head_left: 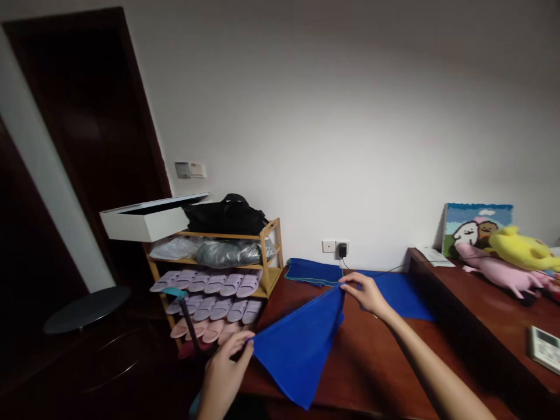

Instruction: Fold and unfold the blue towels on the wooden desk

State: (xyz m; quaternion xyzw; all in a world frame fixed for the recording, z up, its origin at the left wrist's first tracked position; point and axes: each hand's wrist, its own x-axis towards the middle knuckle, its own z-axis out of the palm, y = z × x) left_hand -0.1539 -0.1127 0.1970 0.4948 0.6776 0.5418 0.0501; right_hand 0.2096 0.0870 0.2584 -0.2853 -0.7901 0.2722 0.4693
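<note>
Between my two hands hangs a blue cloth (301, 344), its top edge stretched on a slant and its lower corner drooping over the front of the brown table (376, 367). My left hand (227, 361) pinches the lower left corner. Higher up, my right hand (365, 294) grips the other corner between thumb and fingers. Behind, a folded blue cloth with a light green edge (312, 272) lies on the table by the wall. Another blue cloth (402, 296) lies flat to the right, partly covered by my right hand.
A wooden rack (266, 262) of slippers, topped by a black bag (227, 216) and a white box (144, 224), stands left. On a raised brown surface (485, 297) at right are plush toys (520, 251), a picture (479, 224) and a calculator-like device (545, 349). A black plug (342, 250) trails a cable.
</note>
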